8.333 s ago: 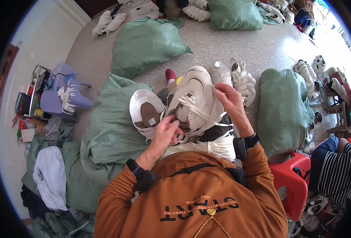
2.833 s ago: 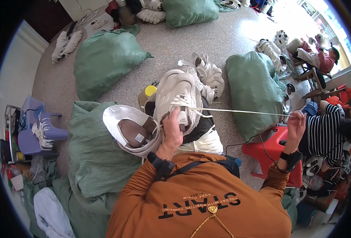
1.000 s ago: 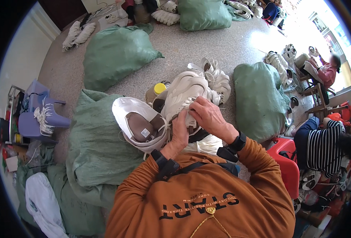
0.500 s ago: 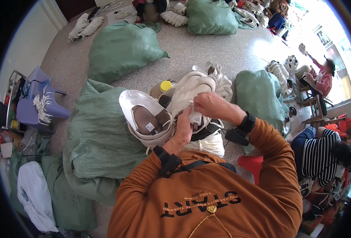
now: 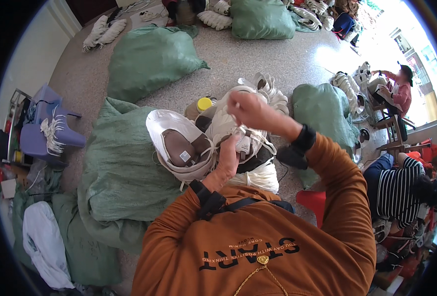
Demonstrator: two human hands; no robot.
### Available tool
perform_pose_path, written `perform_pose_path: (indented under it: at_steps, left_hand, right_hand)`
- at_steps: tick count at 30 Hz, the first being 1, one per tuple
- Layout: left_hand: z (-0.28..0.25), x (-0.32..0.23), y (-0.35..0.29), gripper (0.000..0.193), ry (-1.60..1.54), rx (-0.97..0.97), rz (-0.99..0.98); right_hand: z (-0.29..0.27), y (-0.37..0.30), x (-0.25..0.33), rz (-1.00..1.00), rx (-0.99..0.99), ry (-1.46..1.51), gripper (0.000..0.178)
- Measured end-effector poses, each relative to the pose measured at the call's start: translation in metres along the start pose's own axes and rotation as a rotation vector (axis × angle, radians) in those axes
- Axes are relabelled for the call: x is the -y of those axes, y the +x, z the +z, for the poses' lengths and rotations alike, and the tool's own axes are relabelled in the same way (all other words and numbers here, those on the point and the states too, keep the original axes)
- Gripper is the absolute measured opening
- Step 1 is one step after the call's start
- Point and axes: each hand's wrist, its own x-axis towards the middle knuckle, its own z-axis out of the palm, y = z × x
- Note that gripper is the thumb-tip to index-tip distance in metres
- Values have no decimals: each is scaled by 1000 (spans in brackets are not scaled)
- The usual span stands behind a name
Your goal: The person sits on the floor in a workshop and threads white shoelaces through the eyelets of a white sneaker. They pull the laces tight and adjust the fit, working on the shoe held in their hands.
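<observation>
My left hand (image 5: 227,159) grips a white sneaker (image 5: 245,143) by its upper, close in front of my body. Above that shoe, my right hand (image 5: 252,112) is raised with its fingers drawn together; they are slightly blurred, and whatever is in them cannot be made out against the white behind. Loose white laces trail around the sneaker's opening. Left of my hands, another white shoe (image 5: 165,120) with a brown insole lies tilted. Farther off is a stack of white shoes (image 5: 273,96). A bundle of white laces (image 5: 258,178) lies just below the sneaker, against my lap.
A jar with a yellow lid (image 5: 204,104) stands behind the shoes. Green sacks (image 5: 125,158) lie left, ahead and right (image 5: 322,113). A purple chair (image 5: 48,128) holds white laces at far left; a red stool (image 5: 311,203) is beside me. Other people sit at the right.
My right hand has lifted up and away from the sneaker, slightly to the left. My left hand has kept its hold. At the far right, a person's raised arm has come down.
</observation>
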Motion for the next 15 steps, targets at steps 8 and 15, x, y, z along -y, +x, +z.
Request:
perform_pose_path:
  at_steps: [8, 15]
  left_hand:
    - [-7, 5, 8, 17, 171, 0, 32]
    - [-10, 1, 8, 20, 188, -28, 81]
  right_hand:
    - [-87, 109, 204, -432, -118, 895, 17]
    - [-51, 106, 168, -556, -167, 452, 20]
